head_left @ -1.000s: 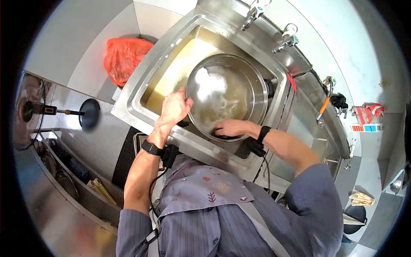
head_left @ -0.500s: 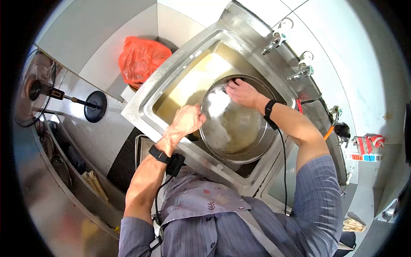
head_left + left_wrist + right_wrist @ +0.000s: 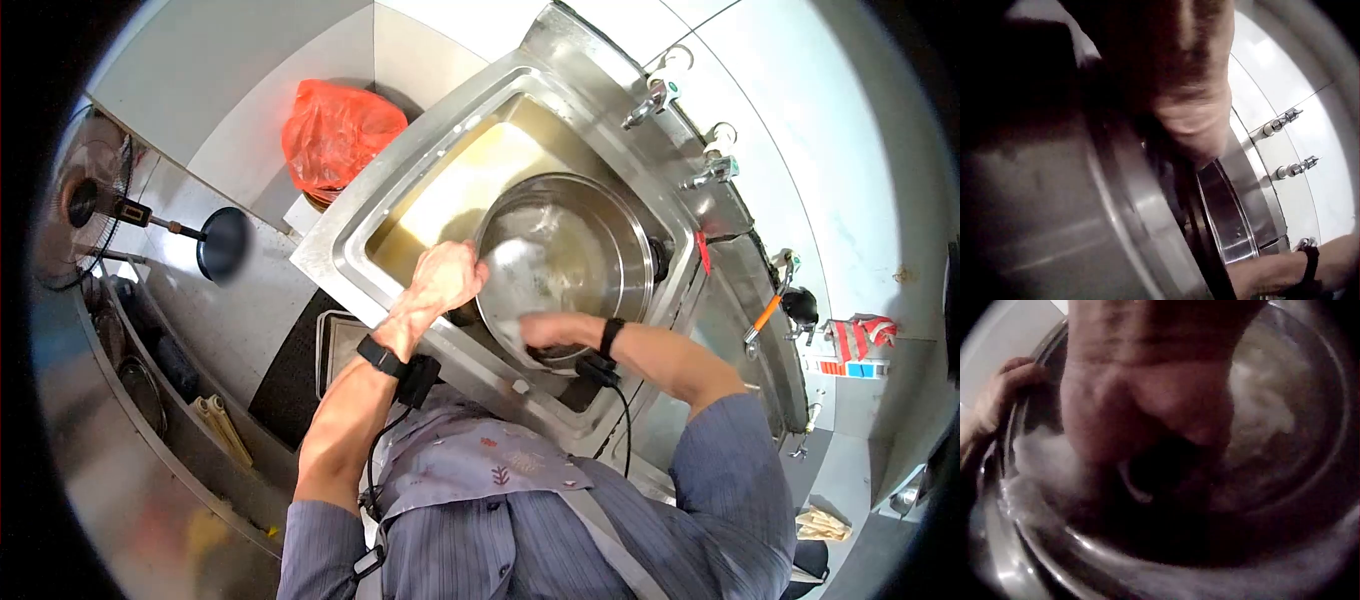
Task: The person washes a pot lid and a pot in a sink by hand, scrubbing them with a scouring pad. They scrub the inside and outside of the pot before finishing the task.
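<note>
A large round steel pot (image 3: 628,250) with cloudy liquid and foam in it sits in the sink (image 3: 350,235). My left hand (image 3: 447,277) grips its left rim, fingers curled over the edge; the left wrist view shows this hand (image 3: 1194,119) close up against dark metal. Down inside the pot, at the near wall, is my right hand (image 3: 555,329), curled round a dark pad that is mostly hidden under the palm. In the right wrist view the right hand (image 3: 1147,406) hides its own fingertips, and white foam (image 3: 1054,459) lies beside it.
Two taps (image 3: 655,103) stick out from the wall behind the sink. A red plastic bag (image 3: 335,135) lies beyond the sink's left corner, and a fan (image 3: 85,203) stands at far left. Right of the pot is a second basin (image 3: 715,345).
My right hand has gone from the near wall to the pot's far side and back to the near wall. My left hand keeps hold of the rim. The head view has shifted.
</note>
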A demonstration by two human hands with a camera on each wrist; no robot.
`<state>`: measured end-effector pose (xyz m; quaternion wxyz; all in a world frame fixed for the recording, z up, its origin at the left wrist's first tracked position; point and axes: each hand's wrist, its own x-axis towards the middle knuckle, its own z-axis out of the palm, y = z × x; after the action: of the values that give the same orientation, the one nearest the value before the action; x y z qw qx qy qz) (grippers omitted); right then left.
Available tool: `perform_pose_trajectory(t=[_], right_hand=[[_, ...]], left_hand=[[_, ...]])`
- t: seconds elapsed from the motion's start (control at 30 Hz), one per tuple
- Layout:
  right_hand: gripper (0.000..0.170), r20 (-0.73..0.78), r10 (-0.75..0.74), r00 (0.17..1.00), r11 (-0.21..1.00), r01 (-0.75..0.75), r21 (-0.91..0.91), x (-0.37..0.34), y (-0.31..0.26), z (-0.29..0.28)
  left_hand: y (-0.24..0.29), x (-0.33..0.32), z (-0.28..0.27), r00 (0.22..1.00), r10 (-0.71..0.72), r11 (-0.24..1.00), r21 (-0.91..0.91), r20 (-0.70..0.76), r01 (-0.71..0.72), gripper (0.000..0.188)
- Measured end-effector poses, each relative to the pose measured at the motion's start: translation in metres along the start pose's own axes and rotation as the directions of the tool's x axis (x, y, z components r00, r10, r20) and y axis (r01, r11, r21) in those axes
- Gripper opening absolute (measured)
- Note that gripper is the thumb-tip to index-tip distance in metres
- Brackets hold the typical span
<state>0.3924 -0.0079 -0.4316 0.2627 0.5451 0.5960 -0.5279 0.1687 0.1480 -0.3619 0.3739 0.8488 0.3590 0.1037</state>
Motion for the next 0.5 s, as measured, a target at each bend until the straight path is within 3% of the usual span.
perform_pose_trajectory(t=[0.03,0.1,0.13,0.2,0.23,0.3,0.33,0.37,0.4,0.43,0.5], right_hand=[[0.033,-0.054,-0.046,0.997,0.976,0.056,0.209,-0.002,-0.030,-0.018],[0.038,-0.189,-0.098,0.977,0.796,0.191,0.575,0.001,-0.065,-0.059],[0.036,-0.316,0.159,0.935,0.589,0.166,0.791,0.051,-0.035,-0.051],[0.037,-0.527,0.313,0.790,0.301,0.444,0.844,0.024,-0.061,-0.081],[0.037,-0.529,0.312,0.789,0.299,0.447,0.843,0.019,-0.063,-0.078],[0.036,-0.809,-0.087,0.581,0.420,0.758,0.499,0.006,-0.063,-0.053],[0.035,-0.630,-0.025,0.776,0.735,0.441,0.515,-0.011,-0.063,-0.042],[0.033,-0.590,-0.179,0.787,0.828,0.444,0.341,-0.020,-0.046,-0.025],[0.031,-0.516,-0.319,0.795,0.880,0.451,0.151,-0.028,-0.029,-0.009],[0.031,-0.519,-0.321,0.792,0.878,0.454,0.150,-0.037,-0.017,-0.006],[0.030,-0.374,-0.401,0.836,0.892,0.450,0.048,-0.050,-0.003,0.001]], left_hand=[[0.000,0.000,0.000,1.000,0.001,1.000,0.020,0.007,-0.001,0.032],[0.001,0.000,0.003,1.000,-0.004,1.000,0.013,0.006,0.004,0.034],[0.002,0.000,0.002,1.000,-0.004,1.000,0.002,0.005,0.004,0.035],[0.004,-0.001,0.000,1.000,0.007,1.000,0.006,0.006,-0.007,0.040],[0.004,-0.001,0.000,1.000,0.012,1.000,0.004,0.026,-0.012,0.041],[0.005,-0.002,0.000,0.998,0.022,1.000,0.009,0.062,-0.023,0.042],[0.006,-0.002,0.000,0.999,0.011,1.000,0.019,0.038,-0.012,0.040],[0.006,-0.002,-0.001,1.000,0.000,1.000,0.028,0.006,0.000,0.039],[0.007,-0.002,0.000,1.000,0.004,0.999,0.035,0.014,-0.005,0.039],[0.007,-0.001,0.000,1.000,0.014,0.998,0.060,0.005,-0.014,0.039],[0.006,-0.001,0.000,1.000,0.024,0.996,0.088,0.002,-0.024,0.039]])
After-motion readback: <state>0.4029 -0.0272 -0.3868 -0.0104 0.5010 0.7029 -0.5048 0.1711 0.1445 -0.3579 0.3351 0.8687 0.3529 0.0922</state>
